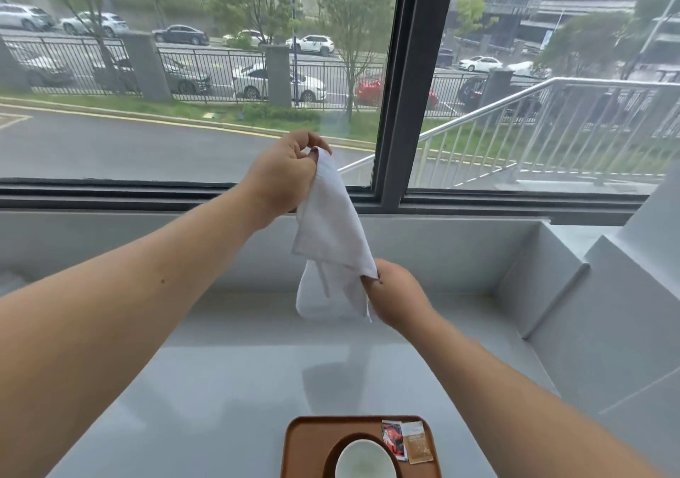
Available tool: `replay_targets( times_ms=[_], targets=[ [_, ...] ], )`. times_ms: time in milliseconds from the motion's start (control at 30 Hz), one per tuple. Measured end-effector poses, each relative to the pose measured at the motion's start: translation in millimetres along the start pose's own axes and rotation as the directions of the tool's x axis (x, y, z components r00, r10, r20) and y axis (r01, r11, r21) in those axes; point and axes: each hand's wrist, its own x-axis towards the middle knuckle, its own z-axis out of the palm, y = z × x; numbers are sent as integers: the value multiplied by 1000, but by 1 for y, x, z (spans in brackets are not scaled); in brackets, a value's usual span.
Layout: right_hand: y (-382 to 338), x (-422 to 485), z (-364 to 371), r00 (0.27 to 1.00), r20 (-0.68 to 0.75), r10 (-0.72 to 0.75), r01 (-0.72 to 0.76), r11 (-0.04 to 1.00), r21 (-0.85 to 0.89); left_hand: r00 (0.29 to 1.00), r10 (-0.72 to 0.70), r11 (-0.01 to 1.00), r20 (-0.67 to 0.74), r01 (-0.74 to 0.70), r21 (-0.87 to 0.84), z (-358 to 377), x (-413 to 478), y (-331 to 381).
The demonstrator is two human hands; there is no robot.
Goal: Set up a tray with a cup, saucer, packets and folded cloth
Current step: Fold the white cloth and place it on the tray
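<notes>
A white cloth hangs in the air above the grey counter, held between both hands. My left hand pinches its top corner up high, in front of the window. Lower and to the right, my right hand grips another corner. The cloth's loose part droops between them. At the bottom edge of the view lies a brown tray. On it stands a white cup on a dark saucer. Two packets lie in the tray's right corner: a red one and a tan one.
The grey counter runs from the tray out to a raised back wall under a large window with a dark frame. A stepped grey ledge rises on the right.
</notes>
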Motion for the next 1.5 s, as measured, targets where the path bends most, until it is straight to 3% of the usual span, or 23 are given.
replay_targets(
  times_ms=[233,367,567,667,800,1100,1267,1367,1433,1500],
  targets=[
    [-25,4,-14,994,108,-34,41,997,-64,996,-18,995,-93,27,99,-51,1,-28],
    [-32,10,-27,997,63,-39,50,982,-181,996,-24,968,-82,44,246,-74,-1,-47],
    [-30,18,-47,994,-104,-28,33,999,42,997,-40,873,-65,66,483,-92,-4,-70],
    [-27,19,-56,990,-141,-28,38,997,67,997,-30,842,-64,60,536,-88,-2,-74],
    [-16,24,-72,982,-187,2,24,990,138,996,-71,868,-56,90,489,-70,-1,-68],
    [13,40,-108,995,-103,2,36,932,360,968,-196,909,-156,239,340,-28,0,-28],
    [18,49,-111,980,-197,-30,89,949,302,931,-317,934,-181,339,110,-5,-3,-3],
    [14,52,-100,978,-208,-36,95,955,282,945,-224,925,-237,283,254,8,-8,8],
    [13,56,-91,978,-204,-50,102,962,252,975,-123,884,-186,192,426,16,-8,15],
    [15,58,-84,982,-178,-66,109,963,247,987,-76,873,-140,133,469,18,-6,21]
  ],
)
